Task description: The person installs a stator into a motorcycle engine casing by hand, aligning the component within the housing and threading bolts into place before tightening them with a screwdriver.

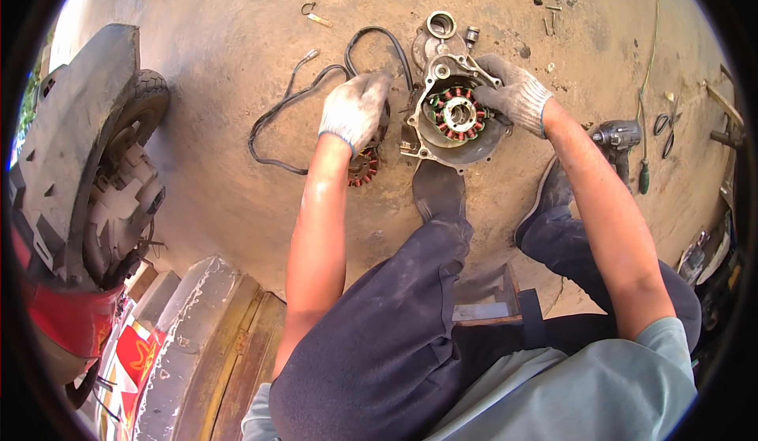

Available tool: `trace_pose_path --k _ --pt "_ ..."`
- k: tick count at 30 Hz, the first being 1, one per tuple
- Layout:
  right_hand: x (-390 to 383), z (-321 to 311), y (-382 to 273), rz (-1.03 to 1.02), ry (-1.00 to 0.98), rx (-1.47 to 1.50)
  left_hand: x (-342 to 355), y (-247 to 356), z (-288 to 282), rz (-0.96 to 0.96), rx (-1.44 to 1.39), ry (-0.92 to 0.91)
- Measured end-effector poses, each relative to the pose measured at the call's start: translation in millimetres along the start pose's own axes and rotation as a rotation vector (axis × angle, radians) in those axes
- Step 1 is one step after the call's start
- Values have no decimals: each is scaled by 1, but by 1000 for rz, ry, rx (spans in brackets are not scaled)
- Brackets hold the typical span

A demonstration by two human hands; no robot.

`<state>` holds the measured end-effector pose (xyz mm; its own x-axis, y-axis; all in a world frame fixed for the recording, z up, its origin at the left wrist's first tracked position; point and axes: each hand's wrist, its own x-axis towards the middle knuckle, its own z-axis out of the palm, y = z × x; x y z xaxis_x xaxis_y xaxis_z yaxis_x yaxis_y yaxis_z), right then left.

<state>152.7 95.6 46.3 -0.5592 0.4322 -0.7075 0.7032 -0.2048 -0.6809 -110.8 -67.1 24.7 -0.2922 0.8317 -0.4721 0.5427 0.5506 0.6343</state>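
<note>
A metal engine side cover (pixel 424 145) lies in front of me, its open side facing up. Inside it sits a ring-shaped stator coil (pixel 459 116) with red-brown windings and green edges. My right hand (pixel 515 93), in a whitish work glove, is closed on the cover's right rim, its fingertips near the coil. To the left of the cover is my gloved left hand (pixel 357 109), fingers curled together; what they hold is hidden. Below that hand a second stator coil (pixel 363 169) partly shows. A black cable (pixel 260 129) loops out on the ground around my left hand.
Beyond the cover lie a round metal part with a ring (pixel 441 25) and small bolts (pixel 553 20). On the right are a power drill (pixel 617 135), a green-handled screwdriver (pixel 644 177) and scissors (pixel 667 131). A scooter (pixel 87 172) stands left. My shoe (pixel 439 188) touches the cover's near side.
</note>
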Motion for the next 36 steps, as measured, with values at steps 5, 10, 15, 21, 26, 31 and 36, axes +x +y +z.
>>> trace_pose_path --k 5,10,15,21,26,31,36 --pt "3 -2 10 -42 -9 -118 34 18 34 -151 -462 56" --pt "13 -3 12 -94 -27 -198 30 19 34 -213 -1204 187" --pt "14 -6 10 -133 -38 -188 24 10 29 -307 -1456 -10" --pt "10 -5 11 -87 -58 -189 10 22 53 -262 -1847 239" --pt "15 -5 13 -104 -98 -196 19 34 59 -371 -1728 258" --pt "19 -5 12 -173 -99 -244 39 42 74 -277 -1043 473" --pt "15 -10 8 -99 -136 -287 53 35 77 -177 -793 542"
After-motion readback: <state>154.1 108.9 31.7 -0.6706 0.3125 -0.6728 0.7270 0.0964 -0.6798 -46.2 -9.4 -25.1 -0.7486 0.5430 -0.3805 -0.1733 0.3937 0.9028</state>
